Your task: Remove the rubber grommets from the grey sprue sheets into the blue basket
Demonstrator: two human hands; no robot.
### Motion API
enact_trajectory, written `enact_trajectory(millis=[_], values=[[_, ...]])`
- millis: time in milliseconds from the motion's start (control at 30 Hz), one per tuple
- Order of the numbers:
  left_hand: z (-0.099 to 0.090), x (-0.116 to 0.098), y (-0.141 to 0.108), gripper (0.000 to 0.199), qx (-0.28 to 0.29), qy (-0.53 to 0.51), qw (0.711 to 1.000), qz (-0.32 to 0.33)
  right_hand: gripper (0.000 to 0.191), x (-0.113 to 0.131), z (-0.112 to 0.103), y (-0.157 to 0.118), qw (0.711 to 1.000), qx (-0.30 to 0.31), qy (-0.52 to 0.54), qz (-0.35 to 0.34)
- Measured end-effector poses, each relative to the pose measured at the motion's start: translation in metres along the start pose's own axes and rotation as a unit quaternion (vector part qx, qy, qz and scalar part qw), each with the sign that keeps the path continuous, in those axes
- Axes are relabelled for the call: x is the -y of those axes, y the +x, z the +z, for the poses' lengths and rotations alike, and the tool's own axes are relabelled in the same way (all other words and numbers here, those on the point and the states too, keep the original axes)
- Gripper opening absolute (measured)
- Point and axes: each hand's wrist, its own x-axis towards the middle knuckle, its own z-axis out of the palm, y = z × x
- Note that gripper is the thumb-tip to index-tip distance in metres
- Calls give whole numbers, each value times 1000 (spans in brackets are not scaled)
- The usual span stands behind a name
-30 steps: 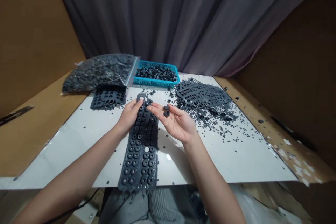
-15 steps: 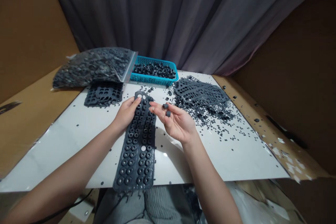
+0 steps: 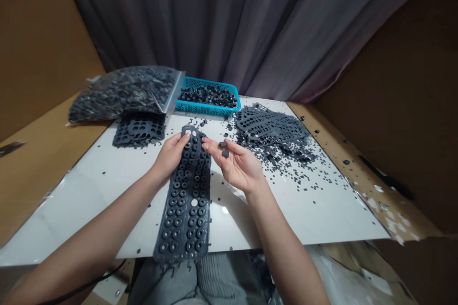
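A long dark-grey moulded rubber sheet [image 3: 187, 209] with rows of ring-shaped parts runs from the table's middle past its front edge. White shows through a few round holes, two at its far end and one lower down. My left hand [image 3: 171, 155] pinches the sheet's far left edge, thumb on top. Palm up, my right hand [image 3: 239, 167] is beside the far right edge, its fingertips at the sheet. Two small black rubber pieces [image 3: 225, 153] lie in its curled fingers.
A zip bag of dark parts [image 3: 121, 93] leans over more perforated sheets [image 3: 138, 129] at back left. Beside it stands a blue basket [image 3: 207, 110] of small black parts. Punched sheets [image 3: 272, 124] lie at right, with black bits scattered around. Cardboard walls [image 3: 400, 57] flank the table.
The view has shifted slightly, so the things appear a little further left. Both hands keep nearly the same pose at the rubber sheet, and the two pieces stay in the right hand.
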Motion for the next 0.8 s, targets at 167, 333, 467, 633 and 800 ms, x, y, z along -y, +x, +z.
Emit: enact_trajectory(millis=[167, 333, 467, 633, 800], values=[[-1, 1, 1, 35, 16, -3, 1000, -23, 40, 55, -6, 51, 977, -180, -48, -106], [-2, -2, 0, 38, 29, 2, 998, -47, 40, 133, 18, 126, 904, -302, -192, -232], [-1, -4, -1, 38, 28, -23, 998, -52, 70, 155, 29, 147, 870, -278, -323, -246], [-1, -2, 0, 39, 40, -19, 998, -41, 47, 130, 14, 116, 750, -296, -519, -284], [-2, -1, 0, 39, 44, 57, 996, 45, 23, 53, -9, 56, 609, -123, -721, -305]])
